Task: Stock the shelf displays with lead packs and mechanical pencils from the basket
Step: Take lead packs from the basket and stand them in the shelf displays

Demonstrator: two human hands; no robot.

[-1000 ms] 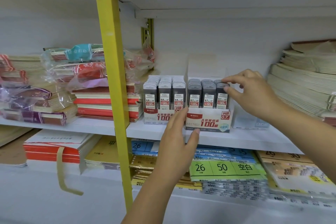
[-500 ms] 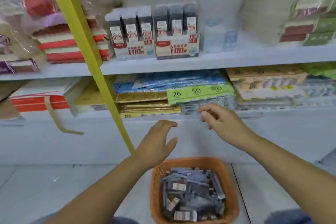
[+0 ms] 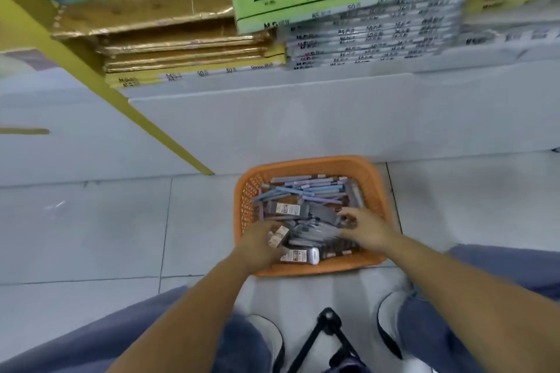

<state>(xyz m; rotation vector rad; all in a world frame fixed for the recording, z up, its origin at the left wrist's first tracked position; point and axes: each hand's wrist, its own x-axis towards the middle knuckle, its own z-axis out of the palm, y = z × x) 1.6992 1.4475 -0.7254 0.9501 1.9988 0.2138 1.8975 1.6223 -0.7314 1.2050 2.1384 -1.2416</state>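
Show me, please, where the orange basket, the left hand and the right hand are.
orange basket (image 3: 312, 163), head view, far rim.
left hand (image 3: 257, 247), head view, back of hand.
right hand (image 3: 369, 232), head view, back of hand.

Open floor tiles (image 3: 91, 227) flank the orange basket (image 3: 306, 164) at centre frame. A slanted yellow post (image 3: 169, 142) lands just upper left of it, the white shelf base (image 3: 303, 124) walls its far side, and a black tripod (image 3: 328, 319) stands at bottom centre.

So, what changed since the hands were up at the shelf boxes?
Both hands moved down into the basket. The left hand now grips a lead pack; the right hand touches the pile, grip unclear. The basket stayed on the floor.
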